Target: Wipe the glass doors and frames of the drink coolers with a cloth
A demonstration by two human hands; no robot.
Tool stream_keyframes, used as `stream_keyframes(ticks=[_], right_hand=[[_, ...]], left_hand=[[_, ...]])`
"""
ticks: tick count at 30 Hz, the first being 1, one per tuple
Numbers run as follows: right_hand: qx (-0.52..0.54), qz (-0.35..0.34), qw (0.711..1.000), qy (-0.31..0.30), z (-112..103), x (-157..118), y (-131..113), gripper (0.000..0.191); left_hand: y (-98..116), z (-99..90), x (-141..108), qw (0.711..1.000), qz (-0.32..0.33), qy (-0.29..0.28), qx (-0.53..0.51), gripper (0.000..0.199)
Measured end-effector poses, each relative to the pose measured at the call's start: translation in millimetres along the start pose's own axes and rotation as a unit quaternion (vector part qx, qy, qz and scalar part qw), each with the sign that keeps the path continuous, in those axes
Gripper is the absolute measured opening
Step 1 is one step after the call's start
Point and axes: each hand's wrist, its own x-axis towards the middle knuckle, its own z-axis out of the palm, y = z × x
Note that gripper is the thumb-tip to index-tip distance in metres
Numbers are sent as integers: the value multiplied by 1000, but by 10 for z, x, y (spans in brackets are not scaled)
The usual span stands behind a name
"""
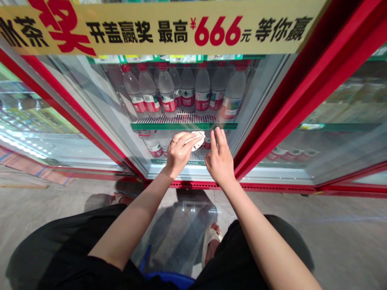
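Observation:
My left hand is closed on a crumpled white tissue, which sticks out past the fingertips toward the right. Beside it, my right hand has its fingers stretched forward and nothing in it. Both hands are at the lower part of a red-framed drinks fridge, just below a green shelf edge. Whether the right fingertips touch the front glass I cannot tell. Behind the hands stand several water bottles with red labels, partly covered by my fingers.
More red-capped bottles fill the shelf above. A yellow banner crosses the fridge front. Neighbouring fridge sections stand on both sides. Below are the grey floor, my sandalled feet and something blue between my legs.

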Motion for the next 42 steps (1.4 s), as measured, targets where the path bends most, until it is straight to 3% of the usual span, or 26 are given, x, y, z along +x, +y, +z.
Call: stream_keyframes(ticks=[5,9,13,18,23,29,37,42], right_hand=[[-6,11,1000,15,12,5,-45,102],[-9,17,1000,8,0,-9,-43,99],[7,0,1000,-7,17,-21,-42,96],[22,-28,999,-14,34,-5,-79,97],[29,-41,999,-15,-2,26,-104,98],[28,-40,999,-18,17,24,-84,97],[34,-6,997,-70,21,21,-82,88],[30,-10,998,-63,27,20,-79,88]], left_hand=[[-96,-56,-145,1000,10,-3,15,29],[-88,-134,6,999,-4,36,19,32],[-47,-103,112,1000,-9,11,19,33],[-128,-55,-94,1000,16,-22,17,31],[-245,-130,-165,998,33,7,56,25],[-135,-115,-38,999,7,16,37,32],[-291,-140,-311,999,-14,-31,22,29],[-223,-149,-146,999,-35,-13,25,30]])
